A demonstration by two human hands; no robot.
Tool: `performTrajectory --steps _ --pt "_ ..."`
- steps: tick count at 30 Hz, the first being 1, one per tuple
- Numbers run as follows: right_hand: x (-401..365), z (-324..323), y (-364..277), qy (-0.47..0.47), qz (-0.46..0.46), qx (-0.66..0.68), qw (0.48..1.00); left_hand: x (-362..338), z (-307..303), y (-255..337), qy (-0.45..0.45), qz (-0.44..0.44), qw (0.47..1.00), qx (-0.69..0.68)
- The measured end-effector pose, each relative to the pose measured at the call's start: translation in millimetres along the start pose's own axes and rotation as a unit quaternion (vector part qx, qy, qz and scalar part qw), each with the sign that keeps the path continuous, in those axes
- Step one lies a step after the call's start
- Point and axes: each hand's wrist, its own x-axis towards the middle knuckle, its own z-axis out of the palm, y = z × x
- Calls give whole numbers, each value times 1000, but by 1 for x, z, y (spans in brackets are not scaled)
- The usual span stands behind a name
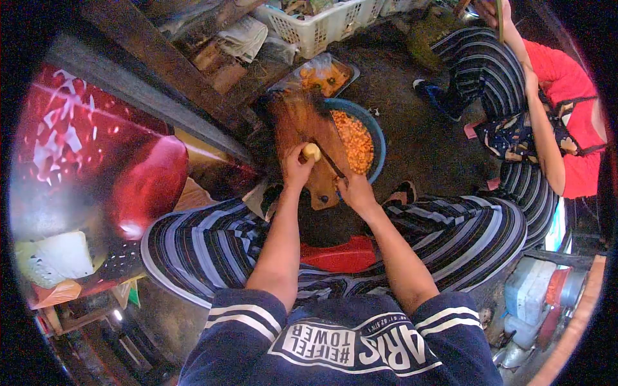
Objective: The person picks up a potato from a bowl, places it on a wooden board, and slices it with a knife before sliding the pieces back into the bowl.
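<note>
I have the left hand closed around a pale yellow, rounded piece over the board; I can't make out its long axis. The right hand grips a dark, narrow knife, its blade slanting forward and left from the fist, tip end near the piece. Beneath both I see a long brown wooden board, grain visible, its long axis running away from me and slightly left, a round hole in the near end. Just right, partly under the board, a round blue plastic basin holds small orange chunks. Beyond sits a shallow tray of orange pieces and clear plastic, then a white slatted plastic basket. A navy shirt reads "#EIFFEL TOWER" and "ARIS", upside down to me. At right is another person in red.
</note>
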Motion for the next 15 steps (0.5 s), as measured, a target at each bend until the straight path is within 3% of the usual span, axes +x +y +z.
performTrajectory --steps 3,5,6,8,12,15 --pt "-1 -7 -5 2 0 24 1000 1 0 6 26 -10 999 16" --pt "-1 -5 -1 7 -9 13 1000 2 -3 7 29 -114 991 -67" --pt "-1 -8 -5 6 -8 13 1000 4 -3 3 28 -115 991 -67" --pt "-3 -15 -11 28 -10 19 999 10 -7 -8 109 -122 975 -148" --pt "0 -9 -6 54 -17 32 998 16 -24 -8 103 -186 958 -191" --pt "-1 -14 -10 47 -1 42 998 19 -25 -3 18 -161 965 -206"
